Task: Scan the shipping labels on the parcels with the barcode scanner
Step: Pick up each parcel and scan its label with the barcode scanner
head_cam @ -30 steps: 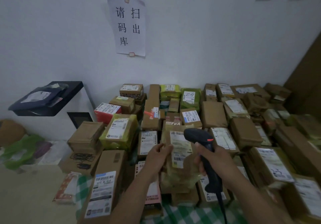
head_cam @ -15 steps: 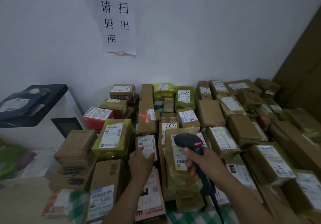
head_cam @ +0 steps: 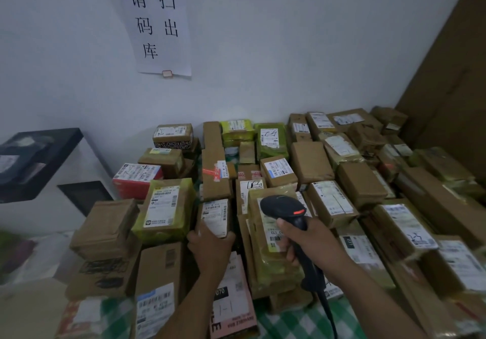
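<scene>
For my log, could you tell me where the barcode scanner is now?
Head view, right of centre: the right hand grips the barcode scanner above the yellow-taped parcel.

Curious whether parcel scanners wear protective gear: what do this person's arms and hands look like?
Nothing protective shows. The left hand and the right hand are bare, with no gloves, rings or watch visible. The left forearm and right forearm are bare too; no sleeve reaches into view.

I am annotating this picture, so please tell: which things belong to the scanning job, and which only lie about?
Job: barcode scanner in the right hand; small labelled parcel gripped by the left hand; yellow-taped parcel beside it.
Lying about: wall notice; black-topped cabinet; checked cloth.
</scene>
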### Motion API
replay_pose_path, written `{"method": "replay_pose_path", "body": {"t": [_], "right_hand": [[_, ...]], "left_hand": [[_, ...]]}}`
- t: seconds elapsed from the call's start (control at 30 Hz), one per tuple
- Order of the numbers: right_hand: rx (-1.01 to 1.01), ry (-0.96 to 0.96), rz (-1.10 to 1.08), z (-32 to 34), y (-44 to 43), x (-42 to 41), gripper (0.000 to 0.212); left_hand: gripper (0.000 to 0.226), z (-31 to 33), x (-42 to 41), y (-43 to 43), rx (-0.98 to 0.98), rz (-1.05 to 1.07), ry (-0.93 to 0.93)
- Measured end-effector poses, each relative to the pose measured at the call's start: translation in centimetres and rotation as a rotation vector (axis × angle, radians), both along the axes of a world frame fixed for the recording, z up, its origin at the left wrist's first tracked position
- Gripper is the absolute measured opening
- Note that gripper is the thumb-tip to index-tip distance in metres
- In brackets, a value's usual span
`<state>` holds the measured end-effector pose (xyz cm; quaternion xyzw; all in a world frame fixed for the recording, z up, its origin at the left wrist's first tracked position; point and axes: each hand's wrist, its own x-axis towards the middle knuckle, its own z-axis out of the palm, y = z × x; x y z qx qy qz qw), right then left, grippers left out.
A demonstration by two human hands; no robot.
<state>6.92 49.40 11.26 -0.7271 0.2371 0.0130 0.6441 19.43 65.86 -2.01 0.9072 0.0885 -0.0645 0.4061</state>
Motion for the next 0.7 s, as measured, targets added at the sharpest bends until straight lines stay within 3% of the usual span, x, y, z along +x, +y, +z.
{"method": "replay_pose_path", "body": {"t": [0.2, 0.43, 0.53, 0.63, 0.7], "right_hand": [[0.116, -0.062, -0.008, 0.9, 1.0, 0.6, 0.032], [0.263, -0.078, -0.05, 1.6, 2.9, 2.2, 0.054], [0.363, -0.14, -0.033, 1.9, 3.5, 2.0, 0.034], [0.479, -0.217, -0.013, 1.9, 3.3, 1.7, 0.028], [0.535, -0.261, -0.026, 1.8, 2.9, 1.6, 0.029]], "left_hand": [[0.103, 3.0, -2.3, 0.7, -0.133, 0.135, -0.186], [0.109, 8.5, -5.0, 0.8, -0.372, 0.129, -0.335], [0.111, 10.2, -5.9, 0.8, -0.448, 0.044, -0.34], [0.102, 11.5, -6.2, 0.8, -0.573, 0.039, -0.288], [0.08, 12.1, -5.9, 1.1, -0.566, 0.024, -0.304]]}}
